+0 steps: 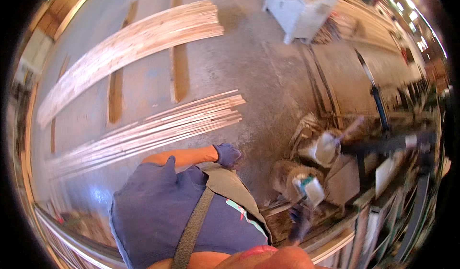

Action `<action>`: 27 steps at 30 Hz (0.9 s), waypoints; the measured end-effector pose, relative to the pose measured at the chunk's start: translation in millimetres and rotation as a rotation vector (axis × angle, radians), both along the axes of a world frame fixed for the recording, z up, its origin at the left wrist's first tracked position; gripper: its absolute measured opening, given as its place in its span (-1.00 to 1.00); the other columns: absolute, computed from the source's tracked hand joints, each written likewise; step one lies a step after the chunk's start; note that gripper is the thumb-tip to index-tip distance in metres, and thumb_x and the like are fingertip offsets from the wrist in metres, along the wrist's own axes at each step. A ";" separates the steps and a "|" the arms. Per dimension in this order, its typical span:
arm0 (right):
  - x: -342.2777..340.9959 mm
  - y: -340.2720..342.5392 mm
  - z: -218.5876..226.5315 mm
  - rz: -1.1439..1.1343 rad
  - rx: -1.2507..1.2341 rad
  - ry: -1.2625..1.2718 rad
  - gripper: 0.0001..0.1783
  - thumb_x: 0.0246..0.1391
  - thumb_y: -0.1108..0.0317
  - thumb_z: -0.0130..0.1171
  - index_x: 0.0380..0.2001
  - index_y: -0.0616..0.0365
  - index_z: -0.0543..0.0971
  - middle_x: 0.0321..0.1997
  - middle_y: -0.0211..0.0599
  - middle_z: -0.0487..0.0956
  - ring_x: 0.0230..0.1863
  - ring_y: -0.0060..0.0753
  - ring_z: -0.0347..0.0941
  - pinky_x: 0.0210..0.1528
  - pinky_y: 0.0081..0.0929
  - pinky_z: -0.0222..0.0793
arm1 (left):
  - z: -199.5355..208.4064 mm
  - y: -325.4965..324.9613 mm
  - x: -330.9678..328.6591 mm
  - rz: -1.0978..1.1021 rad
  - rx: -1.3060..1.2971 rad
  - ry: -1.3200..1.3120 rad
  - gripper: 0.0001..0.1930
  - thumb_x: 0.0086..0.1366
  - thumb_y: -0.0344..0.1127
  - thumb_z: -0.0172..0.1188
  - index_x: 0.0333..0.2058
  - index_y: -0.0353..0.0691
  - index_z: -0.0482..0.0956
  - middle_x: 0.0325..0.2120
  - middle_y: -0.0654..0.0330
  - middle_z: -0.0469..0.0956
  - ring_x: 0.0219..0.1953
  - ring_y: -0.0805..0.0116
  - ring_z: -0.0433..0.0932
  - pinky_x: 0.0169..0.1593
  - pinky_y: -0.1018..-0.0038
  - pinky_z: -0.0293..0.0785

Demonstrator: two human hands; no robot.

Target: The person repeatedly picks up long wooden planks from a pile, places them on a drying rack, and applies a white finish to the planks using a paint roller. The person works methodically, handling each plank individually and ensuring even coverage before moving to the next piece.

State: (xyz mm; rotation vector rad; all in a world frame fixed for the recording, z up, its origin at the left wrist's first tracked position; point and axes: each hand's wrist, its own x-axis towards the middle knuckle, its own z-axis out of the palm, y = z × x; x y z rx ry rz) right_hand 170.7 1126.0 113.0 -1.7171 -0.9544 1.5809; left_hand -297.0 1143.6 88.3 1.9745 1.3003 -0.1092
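My left hand [227, 155], in a dark blue glove, hangs in front of my apron [230, 185] with its fingers curled in. Nothing shows in it. The strips of pale wood [191, 118] on the floor are the things nearest to it. Lower right, my right hand [299, 218], also in a dark glove, is smeared by motion, so its fingers do not show clearly. Just beyond it is a white and teal container [311, 190] on a brownish round support. Behind that stands a whitish bucket [326, 149] with a pale stick [352, 128] leaning out.
Long pale boards [143, 41] lie across dark wooden bearers [179, 72] at the far left. Metal machinery with a dark beam [388, 144] fills the right side. A grey cabinet [299, 10] stands far off, next to stacked timber [369, 20].
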 end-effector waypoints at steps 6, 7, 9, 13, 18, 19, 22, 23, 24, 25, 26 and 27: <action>-141.9 121.1 -117.6 0.788 -0.522 -0.337 -0.77 0.17 0.23 0.14 -0.21 0.14 0.56 -0.43 -0.36 0.56 -0.51 -0.42 0.46 -0.50 -0.40 0.38 | -53.7 45.4 -118.1 0.546 -0.008 -0.276 -0.45 0.11 0.10 0.17 -0.01 -0.13 0.55 -0.18 -0.08 0.60 -0.12 -0.10 0.56 -0.04 0.15 0.46; -181.9 141.8 -92.5 0.831 -0.544 -0.377 -0.76 0.17 0.20 0.13 -0.23 0.13 0.57 -0.43 -0.33 0.57 -0.51 -0.39 0.47 -0.51 -0.39 0.38 | -63.1 57.9 -142.0 0.602 -0.013 -0.341 -0.46 0.12 0.09 0.18 -0.02 -0.14 0.55 -0.15 -0.07 0.59 -0.09 -0.07 0.55 -0.02 0.16 0.45; -189.7 199.2 -112.4 0.880 -0.592 -0.354 -0.74 0.16 0.14 0.13 -0.24 0.09 0.60 -0.40 -0.27 0.60 -0.49 -0.33 0.50 -0.50 -0.39 0.39 | -81.3 82.8 -191.9 0.725 -0.022 -0.468 -0.48 0.14 0.08 0.18 -0.03 -0.14 0.55 -0.11 -0.05 0.58 -0.04 -0.02 0.53 0.02 0.18 0.44; -195.4 397.8 -202.4 0.772 -0.662 -0.393 -0.57 0.18 -0.02 0.06 -0.14 0.11 0.57 -0.24 -0.19 0.64 -0.31 -0.23 0.54 -0.30 -0.22 0.46 | -153.1 104.3 -316.1 0.610 0.648 -0.185 -0.70 0.26 -0.21 0.17 -0.06 -0.14 0.54 -0.06 0.04 0.55 0.00 0.01 0.50 0.07 0.24 0.45; -508.8 677.3 -181.1 0.713 -0.277 -0.467 -0.83 0.23 0.14 0.05 -0.31 -0.03 0.47 -0.51 -0.39 0.53 -0.59 -0.44 0.42 -0.59 -0.45 0.24 | -213.5 73.2 -367.8 2.240 0.199 -1.286 -0.74 0.29 -0.21 0.18 -0.23 -0.32 0.57 -0.29 0.11 0.60 -0.26 0.29 0.56 -0.19 0.42 0.53; -588.5 712.9 -163.5 0.740 -0.244 -0.406 -0.86 0.22 0.17 0.09 -0.28 -0.05 0.50 -0.50 -0.43 0.51 -0.51 -0.45 0.44 -0.51 -0.44 0.30 | -187.8 81.3 -383.4 2.309 0.049 -0.814 -0.72 0.29 -0.17 0.20 -0.28 -0.34 0.58 -0.37 0.15 0.60 -0.35 0.38 0.56 -0.27 0.45 0.53; -821.4 756.6 -122.4 0.931 -0.137 -0.234 -0.84 0.21 0.17 0.14 -0.22 -0.05 0.53 -0.49 -0.44 0.51 -0.46 -0.48 0.48 -0.47 -0.48 0.36 | -237.0 85.9 -418.0 2.365 0.027 -0.943 -0.65 0.31 -0.10 0.17 -0.31 -0.35 0.58 -0.48 0.21 0.57 -0.46 0.47 0.49 -0.36 0.46 0.48; -873.6 754.5 -122.7 0.981 -0.108 -0.194 -0.82 0.21 0.16 0.14 -0.21 -0.04 0.54 -0.50 -0.43 0.52 -0.47 -0.48 0.48 -0.49 -0.49 0.36 | -191.1 112.2 -458.4 2.325 -0.022 -0.718 -0.59 0.30 -0.04 0.15 -0.26 -0.38 0.59 -0.42 0.09 0.62 -0.39 0.29 0.58 -0.28 0.38 0.52; -928.9 748.2 -130.5 1.051 -0.133 -0.173 -0.83 0.21 0.17 0.15 -0.22 -0.03 0.53 -0.50 -0.44 0.52 -0.49 -0.50 0.47 -0.50 -0.50 0.35 | -194.2 130.1 -490.5 2.290 0.042 -0.560 -0.56 0.29 -0.01 0.13 -0.21 -0.37 0.58 -0.35 0.03 0.63 -0.31 0.16 0.60 -0.22 0.35 0.52; -984.8 738.3 -142.8 1.121 -0.155 -0.147 -0.84 0.21 0.19 0.16 -0.23 -0.03 0.53 -0.50 -0.44 0.52 -0.51 -0.51 0.46 -0.52 -0.52 0.34 | -206.4 148.1 -524.2 2.246 0.106 -0.401 -0.53 0.29 0.03 0.12 -0.17 -0.36 0.58 -0.28 -0.03 0.64 -0.23 0.04 0.61 -0.15 0.31 0.52; -1037.5 728.1 -157.2 1.190 -0.176 -0.120 -0.85 0.21 0.20 0.16 -0.23 -0.02 0.53 -0.50 -0.45 0.52 -0.52 -0.53 0.46 -0.54 -0.53 0.34 | -234.8 173.4 -556.6 2.216 0.148 -0.325 -0.51 0.28 0.04 0.11 -0.12 -0.34 0.57 -0.22 -0.07 0.62 -0.16 -0.02 0.59 -0.10 0.29 0.51; -1072.6 727.7 -186.2 1.358 -0.172 -0.157 -0.84 0.19 0.21 0.17 -0.21 -0.04 0.53 -0.43 -0.41 0.57 -0.47 -0.49 0.50 -0.51 -0.49 0.36 | -274.6 203.8 -587.0 2.186 0.186 -0.256 -0.50 0.28 0.05 0.09 -0.08 -0.32 0.56 -0.16 -0.11 0.60 -0.09 -0.08 0.57 -0.05 0.27 0.50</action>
